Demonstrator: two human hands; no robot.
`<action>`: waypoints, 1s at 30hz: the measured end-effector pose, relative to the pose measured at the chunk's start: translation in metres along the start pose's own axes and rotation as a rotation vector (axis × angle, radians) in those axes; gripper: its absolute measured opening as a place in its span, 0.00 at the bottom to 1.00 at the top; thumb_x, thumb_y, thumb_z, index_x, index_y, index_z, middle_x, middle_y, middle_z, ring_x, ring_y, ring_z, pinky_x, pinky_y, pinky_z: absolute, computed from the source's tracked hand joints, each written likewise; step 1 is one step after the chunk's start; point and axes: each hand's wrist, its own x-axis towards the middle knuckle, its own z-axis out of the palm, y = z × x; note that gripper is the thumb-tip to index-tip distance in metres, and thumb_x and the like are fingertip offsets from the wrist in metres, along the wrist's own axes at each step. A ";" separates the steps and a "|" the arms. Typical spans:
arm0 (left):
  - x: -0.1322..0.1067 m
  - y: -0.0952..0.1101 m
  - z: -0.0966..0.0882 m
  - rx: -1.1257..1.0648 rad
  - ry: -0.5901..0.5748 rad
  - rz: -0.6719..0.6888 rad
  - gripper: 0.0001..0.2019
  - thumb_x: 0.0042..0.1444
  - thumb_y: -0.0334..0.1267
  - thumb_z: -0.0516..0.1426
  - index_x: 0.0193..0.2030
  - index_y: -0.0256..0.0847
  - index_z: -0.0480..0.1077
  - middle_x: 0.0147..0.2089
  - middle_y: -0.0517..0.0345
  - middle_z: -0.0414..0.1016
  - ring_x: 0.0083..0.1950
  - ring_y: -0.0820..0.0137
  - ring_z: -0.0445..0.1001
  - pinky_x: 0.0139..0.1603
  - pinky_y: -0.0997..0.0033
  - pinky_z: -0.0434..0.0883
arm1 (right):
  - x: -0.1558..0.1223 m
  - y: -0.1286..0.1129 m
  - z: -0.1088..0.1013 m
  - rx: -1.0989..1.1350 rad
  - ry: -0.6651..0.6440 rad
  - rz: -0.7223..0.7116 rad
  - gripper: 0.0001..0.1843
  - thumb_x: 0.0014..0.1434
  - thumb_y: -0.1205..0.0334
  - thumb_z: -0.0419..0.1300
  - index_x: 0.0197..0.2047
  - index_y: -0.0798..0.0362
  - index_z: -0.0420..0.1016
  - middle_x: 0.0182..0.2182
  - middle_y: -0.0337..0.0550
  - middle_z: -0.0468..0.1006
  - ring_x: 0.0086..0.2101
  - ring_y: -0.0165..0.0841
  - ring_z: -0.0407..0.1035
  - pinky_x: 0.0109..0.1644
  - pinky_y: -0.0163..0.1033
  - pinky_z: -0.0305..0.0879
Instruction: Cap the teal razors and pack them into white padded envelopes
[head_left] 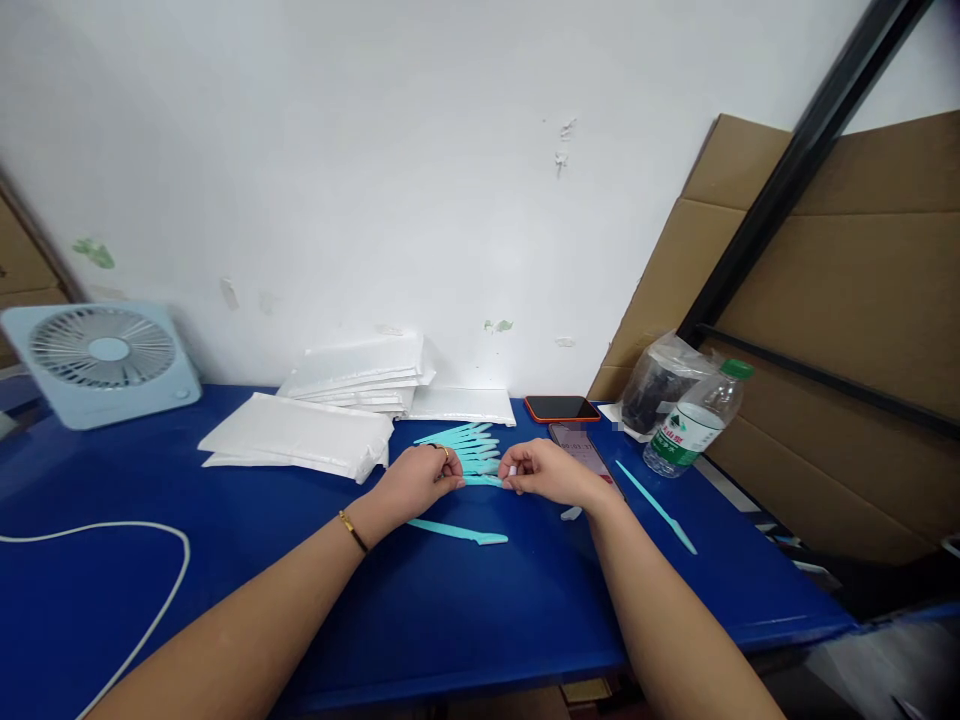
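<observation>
My left hand [420, 482] and my right hand [541, 472] meet over the blue table [300, 580], both pinched on one slim teal plastic tool [484, 481] held between them. Behind the hands lies a fanned pile of several of the same teal tools [461, 443]. One more teal tool [457, 532] rests on the table just under my left wrist, and another [656, 507] lies to the right of my right forearm. A small white cap [571, 514] sits by my right wrist.
Stacks of white padded mailers [300, 435] [360, 375] lie at the back left. A pale blue fan [101, 362] stands far left, with a white cable [150, 560]. Two phones [562, 408] [581, 445], a water bottle [694, 420], a plastic bag [656, 385] and cardboard [840, 330] fill the right.
</observation>
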 end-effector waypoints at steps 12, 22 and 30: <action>-0.012 0.013 -0.014 0.005 -0.116 0.127 0.15 0.47 0.49 0.58 0.38 0.43 0.71 0.38 0.58 0.72 0.38 0.69 0.69 0.36 0.74 0.63 | -0.032 0.018 -0.047 -0.305 -0.006 0.254 0.12 0.35 0.66 0.66 0.29 0.51 0.77 0.27 0.39 0.73 0.27 0.30 0.65 0.27 0.32 0.57; -0.016 0.019 -0.006 0.021 -0.175 0.097 0.08 0.53 0.43 0.53 0.33 0.43 0.69 0.31 0.60 0.71 0.32 0.71 0.67 0.30 0.74 0.59 | -0.016 0.019 -0.026 -0.352 -0.086 0.222 0.05 0.39 0.64 0.66 0.24 0.53 0.75 0.22 0.38 0.74 0.24 0.30 0.65 0.25 0.32 0.54; -0.013 0.015 -0.019 -0.119 -0.059 0.011 0.15 0.59 0.45 0.43 0.34 0.40 0.66 0.32 0.59 0.69 0.31 0.72 0.66 0.32 0.75 0.61 | -0.010 -0.012 -0.013 -0.415 0.246 -0.187 0.03 0.53 0.66 0.57 0.29 0.53 0.72 0.26 0.39 0.72 0.26 0.28 0.64 0.30 0.31 0.54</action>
